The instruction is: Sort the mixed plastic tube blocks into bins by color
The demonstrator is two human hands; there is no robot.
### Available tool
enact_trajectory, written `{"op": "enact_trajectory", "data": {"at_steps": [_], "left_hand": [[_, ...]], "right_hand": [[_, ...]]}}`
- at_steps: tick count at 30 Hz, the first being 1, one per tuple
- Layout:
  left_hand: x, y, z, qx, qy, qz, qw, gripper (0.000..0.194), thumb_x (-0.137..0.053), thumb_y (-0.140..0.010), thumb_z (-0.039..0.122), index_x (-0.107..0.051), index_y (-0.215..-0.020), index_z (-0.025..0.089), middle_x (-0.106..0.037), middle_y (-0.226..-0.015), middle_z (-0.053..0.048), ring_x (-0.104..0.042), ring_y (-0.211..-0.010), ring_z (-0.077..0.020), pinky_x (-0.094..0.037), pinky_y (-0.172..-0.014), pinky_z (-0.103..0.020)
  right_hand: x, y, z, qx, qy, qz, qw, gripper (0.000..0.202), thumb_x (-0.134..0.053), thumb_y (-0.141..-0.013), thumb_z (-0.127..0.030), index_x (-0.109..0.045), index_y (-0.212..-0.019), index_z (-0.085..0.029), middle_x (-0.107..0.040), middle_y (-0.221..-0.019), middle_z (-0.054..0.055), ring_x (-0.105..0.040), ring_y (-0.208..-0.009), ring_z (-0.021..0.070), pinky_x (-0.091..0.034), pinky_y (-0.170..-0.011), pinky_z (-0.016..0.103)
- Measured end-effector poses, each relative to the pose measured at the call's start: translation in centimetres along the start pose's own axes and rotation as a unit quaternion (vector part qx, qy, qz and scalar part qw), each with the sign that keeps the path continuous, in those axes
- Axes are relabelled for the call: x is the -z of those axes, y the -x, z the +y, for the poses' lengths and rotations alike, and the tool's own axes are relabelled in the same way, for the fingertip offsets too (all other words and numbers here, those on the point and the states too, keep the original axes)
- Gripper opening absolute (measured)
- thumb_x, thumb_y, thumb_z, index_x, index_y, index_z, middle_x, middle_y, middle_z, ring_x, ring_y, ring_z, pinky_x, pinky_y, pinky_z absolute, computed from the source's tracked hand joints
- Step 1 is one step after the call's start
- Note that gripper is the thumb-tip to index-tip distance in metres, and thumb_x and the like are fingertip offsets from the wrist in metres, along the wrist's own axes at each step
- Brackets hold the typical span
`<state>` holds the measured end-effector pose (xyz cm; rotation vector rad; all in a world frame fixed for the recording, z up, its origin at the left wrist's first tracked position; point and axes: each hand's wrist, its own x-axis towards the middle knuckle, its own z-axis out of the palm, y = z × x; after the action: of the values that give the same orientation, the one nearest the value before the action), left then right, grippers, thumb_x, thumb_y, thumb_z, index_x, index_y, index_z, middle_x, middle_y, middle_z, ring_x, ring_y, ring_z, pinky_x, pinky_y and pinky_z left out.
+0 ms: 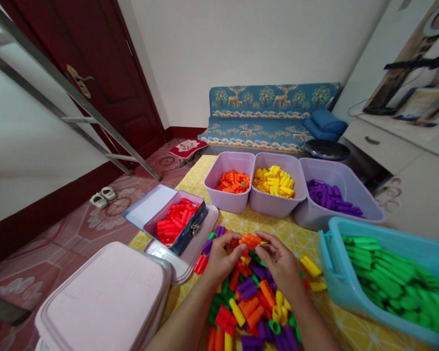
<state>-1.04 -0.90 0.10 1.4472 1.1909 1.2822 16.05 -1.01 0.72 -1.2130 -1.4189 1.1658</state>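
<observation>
Both hands are raised over a loose pile of coloured plastic pieces (247, 307) on the yellow patterned tablecloth. My left hand (223, 256) has its fingers curled round orange pieces. Beside it, my right hand (278, 258) is bent inward, its thumb and fingertips at the end of an orange piece (250, 240) with a bit of yellow by them. Red, orange, yellow, green and purple pieces lie mixed beneath and between the forearms. A few yellow pieces (310, 266) rest to the right of my right hand.
Behind the pile stand lilac bins of orange (209, 187), yellow (278, 210) and purple pieces (310, 219). A turquoise bin (327, 253) of green pieces is right. An open tin (190, 239) of red pieces and stacked lids (106, 297) are left. A sofa (256, 129) stands beyond.
</observation>
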Motion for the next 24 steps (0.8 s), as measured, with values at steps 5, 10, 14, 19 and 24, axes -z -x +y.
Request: {"op": "enact_trajectory", "data": {"at_steps": [5,10,14,19,24], "left_hand": [[0.1,0.1,0.5,-0.001,-0.022,0.009,1.0,0.02,-0.067,-0.08,0.035,-0.068,-0.088,0.017,-0.071,-0.085,-0.004,-0.064,-0.078,-0.0168,-0.05,-0.073,-0.026],[0.1,-0.9,2.4,0.008,0.058,0.046,0.997,0.022,-0.073,-0.074,0.036,-0.068,-0.082,0.016,-0.071,-0.077,-0.003,-0.065,-0.074,-0.0155,-0.05,-0.073,-0.026],[0.4,-3.9,4.8,0.061,0.254,0.113,0.958,0.031,-0.075,-0.07,0.041,-0.066,-0.085,0.015,-0.07,-0.074,-0.001,-0.066,-0.065,-0.0121,-0.051,-0.072,-0.025],[1.1,-8.6,7.4,0.122,0.392,0.146,0.9,0.03,-0.075,-0.072,0.039,-0.063,-0.086,0.015,-0.072,-0.079,-0.003,-0.068,-0.065,-0.0113,-0.052,-0.071,-0.023],[1.4,-8.5,7.8,0.131,0.262,0.05,0.955,0.054,-0.046,-0.087,0.06,-0.065,-0.105,0.012,-0.074,-0.091,-0.012,-0.07,-0.076,-0.0182,-0.053,-0.073,-0.029]], "right_hand": [[0.0,0.2,-0.1,-0.006,-0.003,0.001,1.0,0.049,-0.061,-0.083,-0.042,-0.053,-0.126,-0.021,-0.07,-0.096,0.006,-0.066,-0.088,0.0209,-0.053,-0.073,0.029],[0.0,0.0,0.3,0.006,-0.018,0.025,0.999,0.043,-0.062,-0.083,-0.042,-0.056,-0.119,-0.021,-0.067,-0.106,0.008,-0.064,-0.088,0.0194,-0.052,-0.078,0.03],[-0.1,-0.1,0.5,0.005,-0.007,0.016,1.0,0.04,-0.062,-0.083,-0.041,-0.057,-0.116,-0.02,-0.067,-0.104,0.009,-0.064,-0.088,0.0199,-0.052,-0.077,0.031],[-0.1,0.0,0.7,-0.002,-0.001,0.014,1.0,0.042,-0.062,-0.083,-0.042,-0.057,-0.118,-0.019,-0.068,-0.097,0.008,-0.063,-0.083,0.0188,-0.051,-0.075,0.031],[0.0,0.0,1.0,0.01,-0.011,0.017,1.0,0.039,-0.062,-0.083,-0.039,-0.058,-0.117,-0.02,-0.068,-0.104,0.009,-0.064,-0.087,0.0192,-0.051,-0.078,0.032]]}}
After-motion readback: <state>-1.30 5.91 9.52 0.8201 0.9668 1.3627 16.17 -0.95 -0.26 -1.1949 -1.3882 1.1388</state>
